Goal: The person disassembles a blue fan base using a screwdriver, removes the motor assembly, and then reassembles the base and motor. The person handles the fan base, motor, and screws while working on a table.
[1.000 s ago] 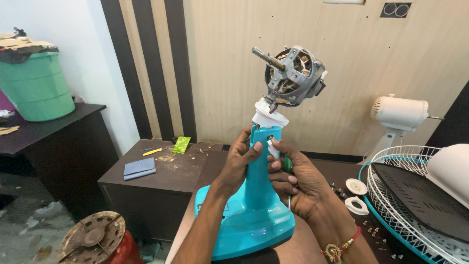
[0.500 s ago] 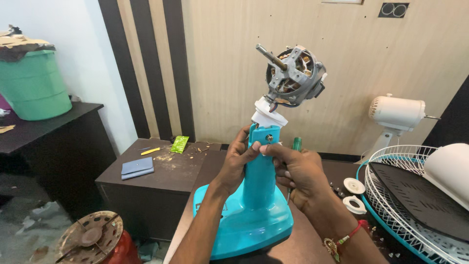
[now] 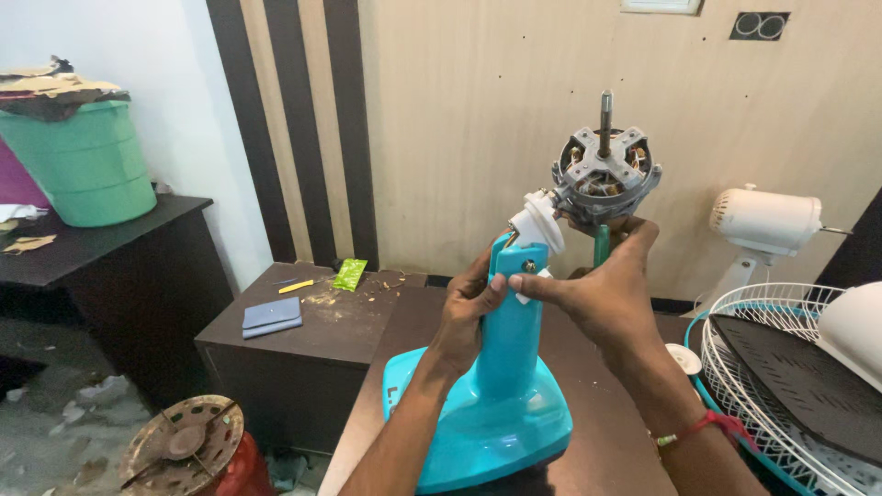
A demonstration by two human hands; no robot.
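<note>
Head view: left hand (image 3: 464, 312) and right hand (image 3: 602, 298) both clamped around turquoise fan stand (image 3: 510, 354)

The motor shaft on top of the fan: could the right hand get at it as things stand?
Probably yes: the right hand already grips just below the motor, and the shaft stands bare above with nothing covering it.

The turquoise plastic fan stand (image 3: 501, 386) shines glossy and smooth. At twelve o'clock above it, the bare grey metal motor (image 3: 604, 174) looks dull and cast-rough. At nine o'clock, the dark brown wooden cabinet (image 3: 303, 335) is matt and dusty.
</note>
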